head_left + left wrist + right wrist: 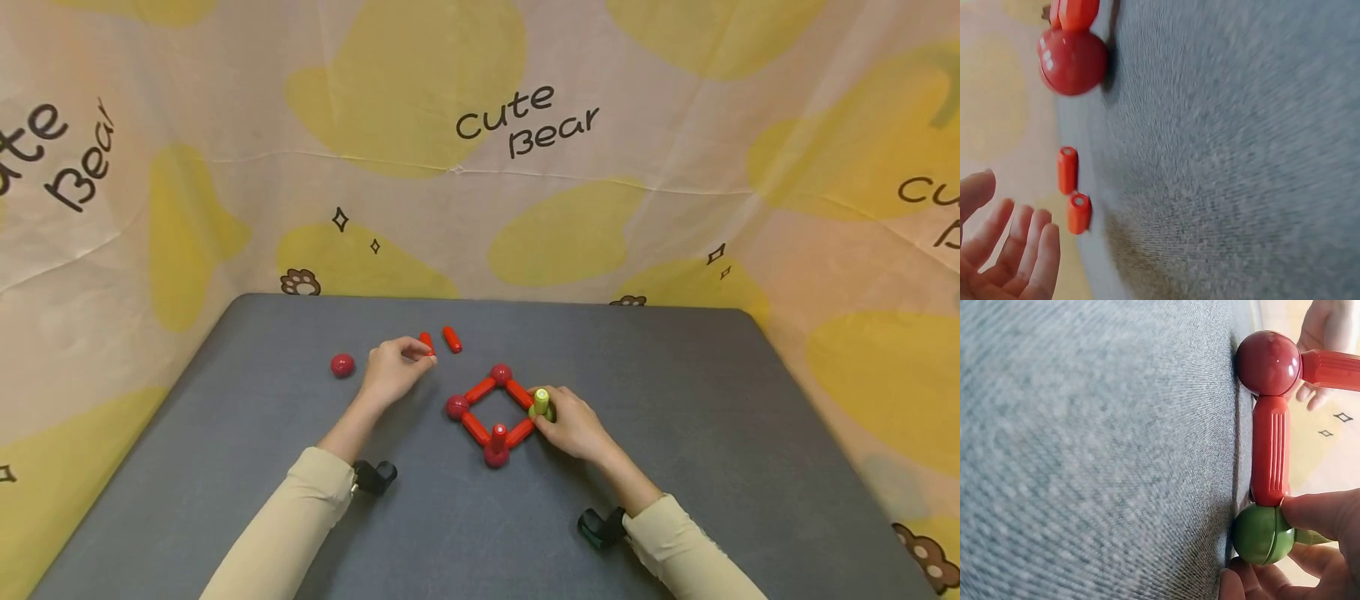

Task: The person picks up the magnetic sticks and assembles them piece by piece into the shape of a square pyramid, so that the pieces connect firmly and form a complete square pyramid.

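Observation:
A diamond frame of red sticks and balls lies on the table. Its left ball, far ball and near ball are red; the right corner is a green ball. Thumb and fingers of my right hand pinch that green ball, from which a light green stick points up. Another red stick rises from the near ball. My left hand has its fingers loosely bent beside two loose red sticks, holding nothing in the left wrist view.
A loose red ball sits left of my left hand. The grey table ends at a patterned cloth wall at the back and sides. Black wrist cameras hang below both cuffs.

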Available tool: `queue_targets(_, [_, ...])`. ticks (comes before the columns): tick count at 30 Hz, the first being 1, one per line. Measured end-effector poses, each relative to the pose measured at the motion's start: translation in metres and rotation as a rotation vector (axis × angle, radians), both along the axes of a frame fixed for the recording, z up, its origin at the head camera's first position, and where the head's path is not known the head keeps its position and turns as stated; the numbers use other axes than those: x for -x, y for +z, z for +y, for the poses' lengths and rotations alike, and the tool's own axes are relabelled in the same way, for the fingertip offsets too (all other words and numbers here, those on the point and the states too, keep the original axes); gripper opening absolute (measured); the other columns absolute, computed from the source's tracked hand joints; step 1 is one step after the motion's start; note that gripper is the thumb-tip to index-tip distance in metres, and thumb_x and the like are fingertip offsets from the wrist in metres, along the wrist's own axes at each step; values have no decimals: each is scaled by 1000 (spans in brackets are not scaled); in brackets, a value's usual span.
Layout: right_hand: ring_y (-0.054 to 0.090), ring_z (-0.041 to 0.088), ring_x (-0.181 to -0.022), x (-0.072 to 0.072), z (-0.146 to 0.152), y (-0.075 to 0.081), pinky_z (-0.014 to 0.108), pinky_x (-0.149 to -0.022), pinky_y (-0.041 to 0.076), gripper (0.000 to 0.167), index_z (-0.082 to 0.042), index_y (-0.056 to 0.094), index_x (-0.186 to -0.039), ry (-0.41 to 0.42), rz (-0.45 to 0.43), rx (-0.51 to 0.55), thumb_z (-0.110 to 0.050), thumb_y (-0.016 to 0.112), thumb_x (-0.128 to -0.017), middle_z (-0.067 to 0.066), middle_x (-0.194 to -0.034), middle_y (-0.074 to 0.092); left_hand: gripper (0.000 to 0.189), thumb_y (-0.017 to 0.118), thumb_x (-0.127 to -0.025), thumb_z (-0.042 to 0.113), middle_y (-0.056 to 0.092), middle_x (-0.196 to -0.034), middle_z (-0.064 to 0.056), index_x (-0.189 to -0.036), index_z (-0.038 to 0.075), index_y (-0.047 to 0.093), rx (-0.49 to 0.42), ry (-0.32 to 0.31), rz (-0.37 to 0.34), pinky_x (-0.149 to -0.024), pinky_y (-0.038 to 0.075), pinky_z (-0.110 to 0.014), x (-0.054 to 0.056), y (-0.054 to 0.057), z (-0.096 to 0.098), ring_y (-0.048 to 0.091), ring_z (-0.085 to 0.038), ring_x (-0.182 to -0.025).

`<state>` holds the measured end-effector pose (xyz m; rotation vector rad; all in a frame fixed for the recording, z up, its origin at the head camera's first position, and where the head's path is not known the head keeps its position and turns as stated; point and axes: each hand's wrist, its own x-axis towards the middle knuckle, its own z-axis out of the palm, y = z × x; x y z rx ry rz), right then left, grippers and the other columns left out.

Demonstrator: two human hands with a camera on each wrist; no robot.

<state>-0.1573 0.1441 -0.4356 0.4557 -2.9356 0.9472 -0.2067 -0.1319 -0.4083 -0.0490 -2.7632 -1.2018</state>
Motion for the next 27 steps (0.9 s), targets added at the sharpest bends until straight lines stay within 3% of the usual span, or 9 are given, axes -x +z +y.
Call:
queue_targets(5, [48,16,-73,0,0,0,30,-62,38,35,-8,64,-110,5,-6,-3,-9,68,-76,5,-84,58,27,70,-78,24,70,-89,-9,-98,6,69,17,92,-18,-73,45,-37,15,-2,-3,63,-25,-86])
queue_targets(11, [48,16,-73,1,1,0,30,-63,38,35,-8,63,-111,5,-10,-10,-9,68,-76,5,-84,58,38,69,-80,28,67,-100,-13,-111,7,64,46,160,-71,-82,44,-43,29,-6,-1,60,-30,-96])
queue_targets(20, [48,17,-74,2,0,0,31,-64,39,35,-9,63,-112,8,-30,-7,-10,67,-78,5,-86,59,54,69,-78,40,67,-102,-12,-120,8,58,159,167,-135,-80,45,-45,45,-21,4,61,-30,-94])
queue_targets(27, [47,15,-72,3,1,-1,30,-63,39,35,-9,63,-113,1,-38,-10,-10,67,-78,4,-84,58,49,71,-75,40,63,-108,-12,-115,12,63,188,177,-151,-75,47,-45,51,-28,9,60,-33,-94])
